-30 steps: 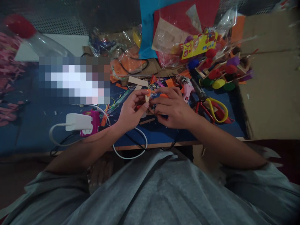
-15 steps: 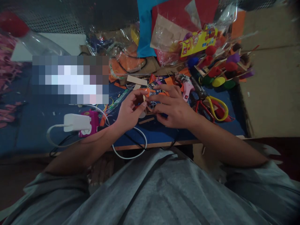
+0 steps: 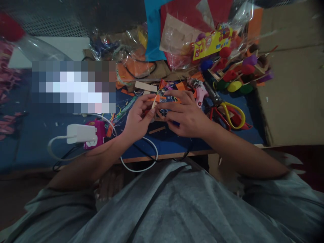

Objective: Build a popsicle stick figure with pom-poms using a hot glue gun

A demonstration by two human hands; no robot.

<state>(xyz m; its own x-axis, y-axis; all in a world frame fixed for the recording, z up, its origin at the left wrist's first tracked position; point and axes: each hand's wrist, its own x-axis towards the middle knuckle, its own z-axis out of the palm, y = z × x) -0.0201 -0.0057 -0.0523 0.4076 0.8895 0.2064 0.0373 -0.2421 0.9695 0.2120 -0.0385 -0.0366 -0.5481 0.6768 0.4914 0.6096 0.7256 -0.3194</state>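
Over the blue table top (image 3: 40,141) my two hands meet at a small craft piece of light wood and orange paper (image 3: 156,101). My left hand (image 3: 138,119) pinches a thin pale wooden stick at the piece between thumb and fingertips. From the right, my right hand (image 3: 186,114) closes its fingers around the same piece. Much of the piece is hidden by my fingers. A loose wooden stick (image 3: 157,130) lies on the table just below my hands.
Red-and-yellow scissors (image 3: 229,116) and a pink glue gun (image 3: 199,94) lie right of my hands. A white charger (image 3: 81,133) with its cable sits at the left. Plastic bags, coloured paper and a toy with coloured balls (image 3: 240,72) crowd the back. Cardboard (image 3: 291,94) lies at the right.
Both hands stayed on the small piece; my left fingers turned the pale stick more upright. The view drifted slightly, so the table clutter appears shifted left.
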